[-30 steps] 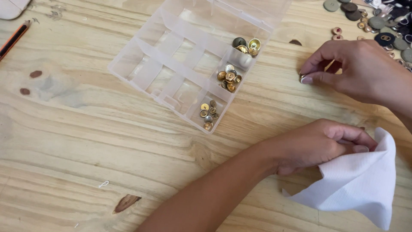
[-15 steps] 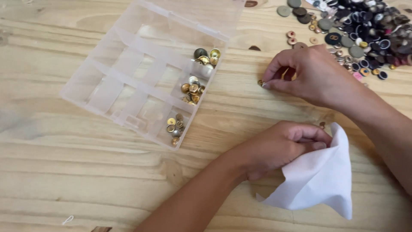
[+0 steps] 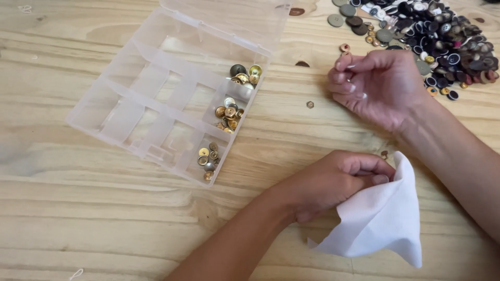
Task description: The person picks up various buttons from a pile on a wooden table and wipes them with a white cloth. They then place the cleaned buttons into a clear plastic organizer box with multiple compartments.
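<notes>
Pale knotty pine tabletop (image 3: 78, 218), viewed from above.

Left hand (image 3: 333, 182): at 5 o'clock of frame centre, resting on the wood, fingers curled shut, grip pinching a fold of white cloth (image 3: 380, 224). Cloth bunched at the grip and fanning loose toward 5 o'clock; held gathered, probably so a pad of it sits ready under the fingertips.

Right hand (image 3: 380, 86): at 2 o'clock, raised just off the wood, fingers curled inward and fingertips pressed together near the thumb. Whether anything small sits inside that pinch: cannot tell, palm side hidden.

Small loose gold-coloured button (image 3: 310, 104): flat on bare wood at 9 o'clock of the right hand, near it, not touched.

Clear plastic compartmented organiser box (image 3: 130, 112): at 10 o'clock, lid open and laid back toward 12. Only the column of cells nearest the hands filled, three of them, with gold and brass metal buttons (image 3: 228, 112); remaining cells empty. Filled side faces the hands, likely for short reach.

Heap of mixed dark, grey and white buttons (image 3: 442, 41): at 1–2 o'clock, just behind the right hand, within easy picking range. A few small copper-coloured strays at its near edge.
</notes>
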